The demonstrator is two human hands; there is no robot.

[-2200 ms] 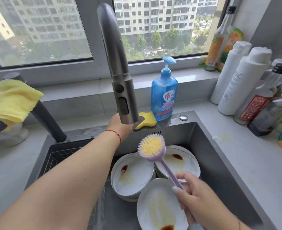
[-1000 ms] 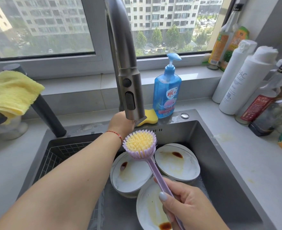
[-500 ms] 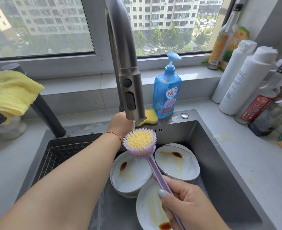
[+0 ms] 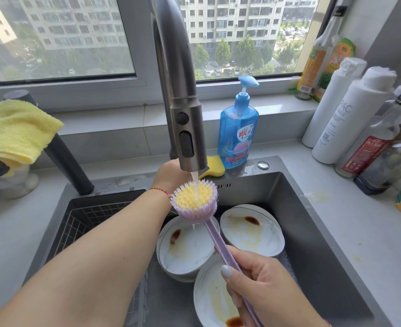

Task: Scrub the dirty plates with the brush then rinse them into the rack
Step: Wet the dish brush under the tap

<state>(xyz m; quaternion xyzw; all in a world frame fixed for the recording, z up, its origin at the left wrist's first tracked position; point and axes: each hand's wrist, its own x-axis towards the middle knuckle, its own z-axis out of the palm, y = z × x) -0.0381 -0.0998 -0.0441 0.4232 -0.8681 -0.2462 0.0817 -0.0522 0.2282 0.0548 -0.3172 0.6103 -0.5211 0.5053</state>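
My right hand (image 4: 263,286) grips the purple handle of the brush (image 4: 194,199), whose yellow bristles face up under the faucet spout (image 4: 187,128). A thin stream of water falls onto the bristles. My left hand (image 4: 168,177) reaches behind the spout to the faucet's base, its fingers hidden. Three dirty white plates with brown stains lie in the sink (image 4: 313,232): one at left (image 4: 185,249), one at right (image 4: 253,232), one nearest me (image 4: 213,298). A wire rack (image 4: 86,220) sits in the sink's left part.
A blue dish soap bottle (image 4: 238,131) and a yellow sponge (image 4: 215,165) stand behind the sink. White and sauce bottles (image 4: 350,114) crowd the right counter. A yellow cloth (image 4: 15,131) hangs at left. The window ledge runs behind.
Water has started running from the spout onto the brush head. The brush moved left under the spout over the earlier frames; my left hand stayed at the faucet's base.
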